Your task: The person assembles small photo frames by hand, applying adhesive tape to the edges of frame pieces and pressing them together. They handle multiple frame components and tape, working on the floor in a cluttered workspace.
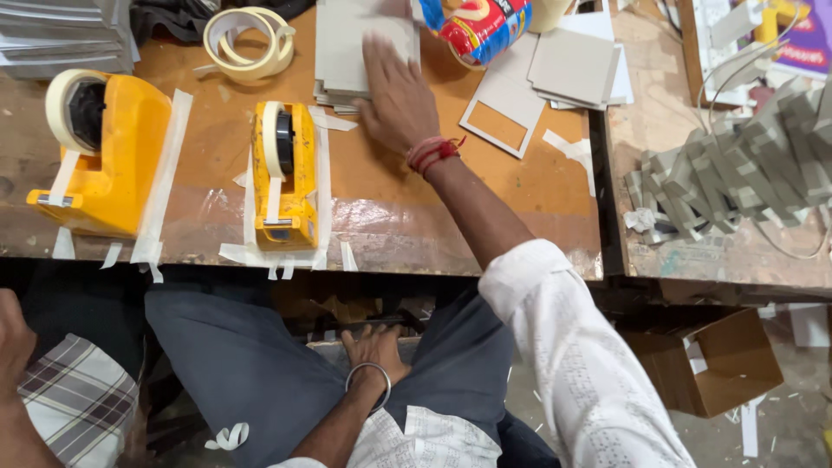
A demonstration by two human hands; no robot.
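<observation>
Right hand [394, 91]: reaches forward across the tabletop [399, 186], palm down, fingers spread flat on the stack of grey card sheets [347, 43]; pressing or sliding the top sheet, nothing gripped.
Left hand [374, 348]: down between the knees, below the tabletop edge, fingers loosely spread on something dark; not clear whether it grips anything. Metal bangle on that wrist.
Grey card stack: far side of the tabletop, just beyond the small yellow tape dispenser [283, 173], within easy reach of the seated person.
Small dispenser: fixed down with strips of masking tape, likely so it stays put when tape is pulled.
Large yellow dispenser [104, 152]: to the left, taped down the same way.
Loose tape roll [250, 42]: far left of the stack.
Other card: square pieces and a cut frame [503, 108] to the right; folded grey pieces heaped [737, 165] on the neighbouring surface.
Surface: worn brown board, scuffed, tape scraps along the front edge.
Floor: open brown carton [719, 364], paper offcuts.
Neighbour: another person's checked cloth [74, 394] at the lower left.
</observation>
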